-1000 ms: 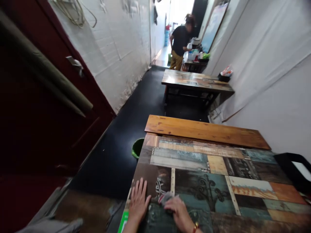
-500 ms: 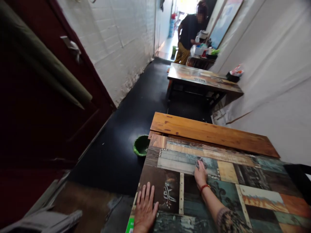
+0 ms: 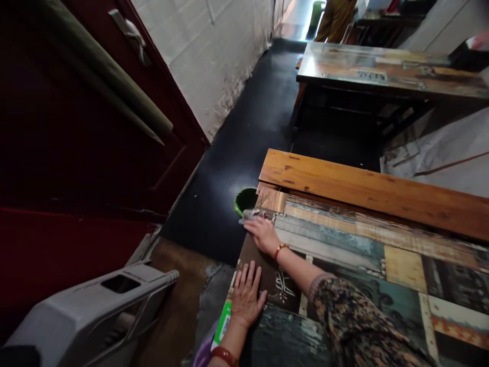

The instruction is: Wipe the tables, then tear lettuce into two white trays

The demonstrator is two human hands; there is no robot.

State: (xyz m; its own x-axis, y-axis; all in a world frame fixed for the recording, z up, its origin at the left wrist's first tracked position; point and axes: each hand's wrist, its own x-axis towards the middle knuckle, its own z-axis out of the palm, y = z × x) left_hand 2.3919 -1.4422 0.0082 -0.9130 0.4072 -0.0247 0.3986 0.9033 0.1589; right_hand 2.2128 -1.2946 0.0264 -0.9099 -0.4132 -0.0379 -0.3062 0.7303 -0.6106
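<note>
Holding a grey cloth [image 3: 252,214] at the left edge of the patchwork table [image 3: 340,234], near its far corner, the right hand [image 3: 263,235] has its fingers close together over the fabric; the thumb's grip cannot be made out. How much cloth hangs past the edge is also unclear. Nearer, the left hand [image 3: 247,296] lies flat on the tabletop, fingers slightly spread, beside a green card [image 3: 222,327] that its wrist and forearm partly cover. A patterned sleeve [image 3: 355,316] hides part of the near tabletop.

On the floor beyond the cloth, a green bucket [image 3: 240,201] is partly hidden by the table; its contents are too dark to read. A wooden bench [image 3: 362,178] runs along the far side, cut off at right. Farther away, another person shows only as brown trousers [image 3: 336,21]. At near left, a grey plastic object [image 3: 95,298] is cut off by the frame.
</note>
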